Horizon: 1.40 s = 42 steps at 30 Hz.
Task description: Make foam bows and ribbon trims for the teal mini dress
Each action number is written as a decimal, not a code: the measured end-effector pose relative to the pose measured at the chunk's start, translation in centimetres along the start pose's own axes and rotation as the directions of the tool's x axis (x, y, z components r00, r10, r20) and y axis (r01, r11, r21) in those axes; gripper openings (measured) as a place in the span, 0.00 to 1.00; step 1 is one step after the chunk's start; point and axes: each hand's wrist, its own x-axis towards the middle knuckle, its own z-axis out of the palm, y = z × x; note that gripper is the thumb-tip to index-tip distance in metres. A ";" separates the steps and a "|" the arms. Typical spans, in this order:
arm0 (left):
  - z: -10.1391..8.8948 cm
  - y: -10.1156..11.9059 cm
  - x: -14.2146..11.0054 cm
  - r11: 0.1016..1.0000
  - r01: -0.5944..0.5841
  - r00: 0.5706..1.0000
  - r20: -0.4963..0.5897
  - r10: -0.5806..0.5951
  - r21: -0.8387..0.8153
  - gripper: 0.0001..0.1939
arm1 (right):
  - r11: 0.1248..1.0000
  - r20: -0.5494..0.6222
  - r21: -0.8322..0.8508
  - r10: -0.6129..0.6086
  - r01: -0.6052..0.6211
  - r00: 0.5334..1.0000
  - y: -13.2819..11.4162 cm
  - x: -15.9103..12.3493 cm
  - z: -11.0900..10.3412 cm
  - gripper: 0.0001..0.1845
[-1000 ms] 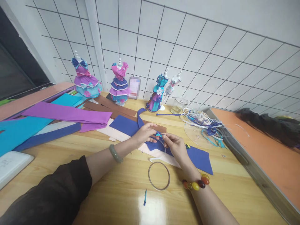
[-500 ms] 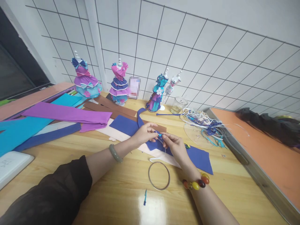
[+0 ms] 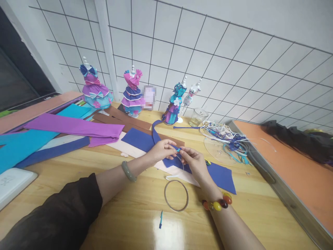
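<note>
Between my fingertips is a small light-blue piece, which looks like a tiny bow; its details are too small to make out. My left hand pinches its left end. My right hand pinches the right end, close beside the left. A thin pale strip hangs below the fingers. Under both hands lies a dark blue paper or fabric sheet across a pale pink one. Something yellow and black shows partly behind my right hand.
Nearer me lie a ring and a small blue scrap. Coloured sheets cover the left. Small dressed mannequins and a glass stand along the tiled wall. Tangled strips are at right, near an orange board.
The fingers have shifted very slightly around the light-blue piece, and more of it shows between them. Both hands stay in nearly the same place.
</note>
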 end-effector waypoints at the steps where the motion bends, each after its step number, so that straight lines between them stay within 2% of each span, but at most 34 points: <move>1: 0.0 -0.1 0.0 0.999 0.001 1.000 0.003 -0.001 0.036 0.16 | 1.000 -0.001 -0.015 -0.008 0.007 1.000 0.0 0.0 0.0 0.16; 6: 0.0 -0.4 0.2 0.987 -0.015 1.000 0.017 0.013 0.158 0.14 | 0.995 0.019 -0.093 -0.037 0.038 0.999 0.0 0.1 0.0 0.18; 11: -0.2 -0.4 0.2 0.963 -0.073 0.997 0.051 0.062 0.259 0.11 | 0.994 0.091 -0.068 -0.076 0.083 0.993 0.1 -0.1 0.2 0.20; 14: -0.2 0.0 0.1 0.986 0.009 1.000 0.017 -0.012 0.164 0.10 | 0.995 0.104 -0.031 -0.091 0.095 0.990 0.1 -0.1 0.2 0.20; 17: -0.2 0.4 -0.1 0.997 0.070 0.997 0.035 -0.071 0.031 0.10 | 0.996 0.097 0.009 -0.092 0.092 0.991 0.2 0.0 0.0 0.20; 26: -0.5 0.3 -0.4 0.985 0.092 0.987 0.147 -0.070 -0.145 0.16 | 0.995 0.094 0.042 -0.096 0.093 0.991 0.2 -0.1 -0.2 0.19; 29: -0.6 0.2 -0.3 0.990 0.080 0.984 0.168 -0.059 -0.118 0.17 | 0.995 0.088 0.041 -0.096 0.092 0.992 0.2 0.0 -0.2 0.19; 35: -0.4 0.0 0.0 0.995 0.077 0.995 0.071 -0.073 -0.055 0.14 | 0.997 0.059 0.014 -0.082 0.081 0.995 0.2 0.0 -0.2 0.19; 38: -0.1 0.2 -0.1 0.997 0.068 0.997 0.029 -0.069 0.028 0.13 | 0.997 0.032 -0.011 -0.075 0.075 0.997 0.2 0.0 -0.3 0.19; 42: 0.1 0.2 -0.1 0.994 0.029 0.997 0.068 -0.037 0.107 0.13 | 0.997 0.076 0.002 -0.082 0.082 0.994 0.2 0.0 -0.2 0.19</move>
